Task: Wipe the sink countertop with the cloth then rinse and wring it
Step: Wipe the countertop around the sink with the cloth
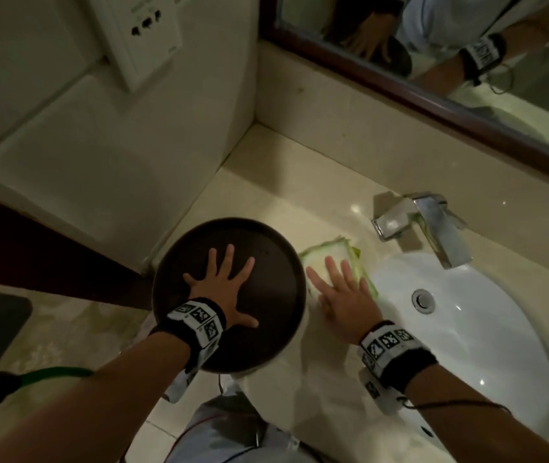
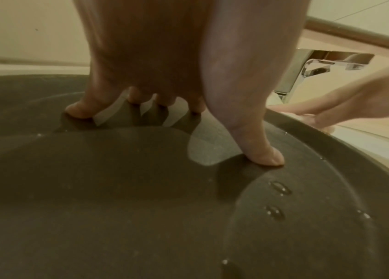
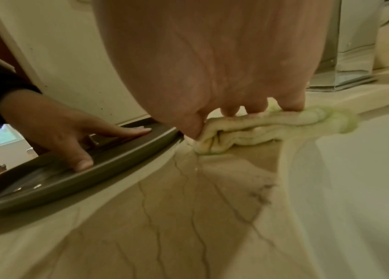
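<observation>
Head view: marble countertop running from the left wall corner to the white sink basin. Right hand flat, fingers straight and spread, pressing the folded green-edged cloth onto the strip of counter between the dark round tray and the basin's left rim, just in front of the chrome faucet. Left hand splayed open on the tray, which sits at the counter's left front edge and overhangs it. Mirror along the back edge. Left wrist view: fingertips bear down on the tray's surface, straight, gripping nothing; water droplets bead on the tray. Right wrist view: cloth bunched in folds under the fingers, which press rather than clutch; a thin wet trail runs from the cloth's near corner; dark specks of grime lie on the counter by the basin's rim, nearer the front edge. Judgement: the wiping stage is under way and unfinished, since grime remains by the rim and the area beneath the tray looks unreached. No water visible from the faucet; rinsing and wringing both remain.
</observation>
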`<state>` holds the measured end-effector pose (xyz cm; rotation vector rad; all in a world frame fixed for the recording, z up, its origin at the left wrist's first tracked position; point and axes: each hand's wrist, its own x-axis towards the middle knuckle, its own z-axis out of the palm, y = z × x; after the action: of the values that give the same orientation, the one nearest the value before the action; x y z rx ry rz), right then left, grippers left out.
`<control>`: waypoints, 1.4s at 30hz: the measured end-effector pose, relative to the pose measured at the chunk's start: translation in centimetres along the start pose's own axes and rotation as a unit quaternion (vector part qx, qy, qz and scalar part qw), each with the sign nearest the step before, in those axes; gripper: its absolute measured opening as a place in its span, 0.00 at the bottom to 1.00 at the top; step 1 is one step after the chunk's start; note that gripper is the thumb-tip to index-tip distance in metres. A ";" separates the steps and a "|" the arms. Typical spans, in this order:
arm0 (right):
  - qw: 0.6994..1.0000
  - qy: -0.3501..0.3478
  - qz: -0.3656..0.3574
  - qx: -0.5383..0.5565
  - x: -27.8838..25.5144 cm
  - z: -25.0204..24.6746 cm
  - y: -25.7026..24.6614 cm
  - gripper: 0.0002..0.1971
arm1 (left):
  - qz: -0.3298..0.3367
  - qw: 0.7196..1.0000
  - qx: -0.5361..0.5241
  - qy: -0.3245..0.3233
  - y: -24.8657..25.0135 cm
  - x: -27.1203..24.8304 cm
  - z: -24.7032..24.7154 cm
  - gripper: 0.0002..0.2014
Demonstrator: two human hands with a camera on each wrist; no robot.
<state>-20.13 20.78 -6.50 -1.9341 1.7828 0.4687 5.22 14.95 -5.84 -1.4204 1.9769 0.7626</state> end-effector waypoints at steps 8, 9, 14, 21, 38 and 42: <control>0.999 -0.004 0.035 0.024 4.5 -3.3 0.4 0.30 | 0.005 1.000 -0.001 0.004 -0.1 0.0 0.2 0.61; 0.998 -0.003 0.044 0.033 5.8 -4.1 0.5 0.30 | 0.005 1.000 -0.001 0.004 0.0 0.0 0.2 0.61; 0.996 0.003 0.070 0.058 11.2 -7.3 1.8 0.32 | 0.007 1.000 -0.006 0.000 -0.1 0.0 0.2 0.61; 0.994 -0.015 0.102 0.041 16.1 -10.4 3.4 0.32 | 0.001 1.000 -0.003 -0.005 -0.2 0.1 0.1 0.61; 0.994 0.063 0.055 0.065 2.1 -0.5 0.8 0.30 | 0.018 1.000 0.023 0.003 -0.1 0.9 -1.3 0.61; 0.994 0.055 0.051 0.077 -2.3 1.8 -0.9 0.33 | 0.018 0.999 0.034 0.011 0.2 3.1 -3.4 0.62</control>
<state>-19.37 23.75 -6.71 -1.8000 1.9344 0.2528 3.77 10.53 -5.83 -1.3620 2.0304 0.6925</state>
